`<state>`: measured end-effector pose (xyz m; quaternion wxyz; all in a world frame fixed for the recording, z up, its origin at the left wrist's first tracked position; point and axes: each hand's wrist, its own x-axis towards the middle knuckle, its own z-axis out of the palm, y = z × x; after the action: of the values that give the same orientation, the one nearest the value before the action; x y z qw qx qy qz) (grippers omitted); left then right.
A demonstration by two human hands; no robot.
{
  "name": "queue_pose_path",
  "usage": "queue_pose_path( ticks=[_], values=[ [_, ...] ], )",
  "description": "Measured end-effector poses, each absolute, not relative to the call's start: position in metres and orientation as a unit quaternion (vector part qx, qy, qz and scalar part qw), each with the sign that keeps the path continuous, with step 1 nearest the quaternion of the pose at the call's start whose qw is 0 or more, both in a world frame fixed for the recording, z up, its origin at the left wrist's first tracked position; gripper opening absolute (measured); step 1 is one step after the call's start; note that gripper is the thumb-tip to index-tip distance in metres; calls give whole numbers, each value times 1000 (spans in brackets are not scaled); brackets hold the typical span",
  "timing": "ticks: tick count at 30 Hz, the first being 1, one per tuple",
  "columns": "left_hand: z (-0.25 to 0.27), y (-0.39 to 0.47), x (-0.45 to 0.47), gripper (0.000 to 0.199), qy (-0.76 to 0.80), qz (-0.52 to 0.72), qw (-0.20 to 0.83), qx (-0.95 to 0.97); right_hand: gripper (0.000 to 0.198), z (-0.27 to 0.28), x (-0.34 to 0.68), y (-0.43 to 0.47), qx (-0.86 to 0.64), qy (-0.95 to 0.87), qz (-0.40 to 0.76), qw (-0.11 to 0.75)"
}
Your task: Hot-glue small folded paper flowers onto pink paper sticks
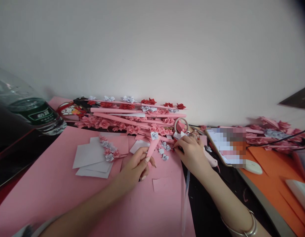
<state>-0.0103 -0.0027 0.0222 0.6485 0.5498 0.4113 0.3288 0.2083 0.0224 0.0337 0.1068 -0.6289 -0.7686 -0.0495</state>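
Observation:
My left hand (140, 164) is closed around a rolled pink paper tube (152, 147) that tilts up and away from me. A white folded paper flower (154, 135) sits at the tube's upper end. To the right, my right hand (190, 149) reaches over the heap with its fingers bent down and drawn together; whatever is between the fingertips is hidden. Several small white paper flowers (164, 157) lie between the two hands. A pale pink tool (210, 158) shows partly behind my right wrist, and a clear strip (185, 197) runs toward me below it.
A large pink sheet (75, 204) covers the table, with white paper squares (89, 156) on it. Pink tubes (118, 119) and paper flowers are piled along the wall. A tape roll (181, 125), phone (220, 144), white mouse (252, 167), orange sheets (286, 197) and water bottle (34, 108) surround them.

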Motion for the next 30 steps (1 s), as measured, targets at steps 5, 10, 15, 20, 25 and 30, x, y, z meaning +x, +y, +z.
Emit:
queue_pose_path(
  ticks=[5, 10, 15, 20, 25, 30],
  values=[
    [21, -2, -10, 11, 410, 328, 650, 549, 12, 31, 207, 23, -656, -748, -31, 94],
    [19, -2, -10, 10, 404, 337, 653, 544, 12, 29, 207, 23, -653, -749, -22, 110],
    [20, -2, -9, 9, 406, 334, 654, 544, 14, 28, 208, 24, -632, -764, -21, 125],
    [19, -2, -10, 10, 402, 336, 657, 543, 18, 23, 206, 26, -616, -772, -21, 155],
    [19, -3, -10, 10, 405, 331, 652, 549, 16, 19, 205, 28, -616, -773, -36, 151],
    [20, -3, -9, 11, 402, 329, 653, 551, 12, 23, 202, 27, -635, -759, -45, 137]
  ],
)
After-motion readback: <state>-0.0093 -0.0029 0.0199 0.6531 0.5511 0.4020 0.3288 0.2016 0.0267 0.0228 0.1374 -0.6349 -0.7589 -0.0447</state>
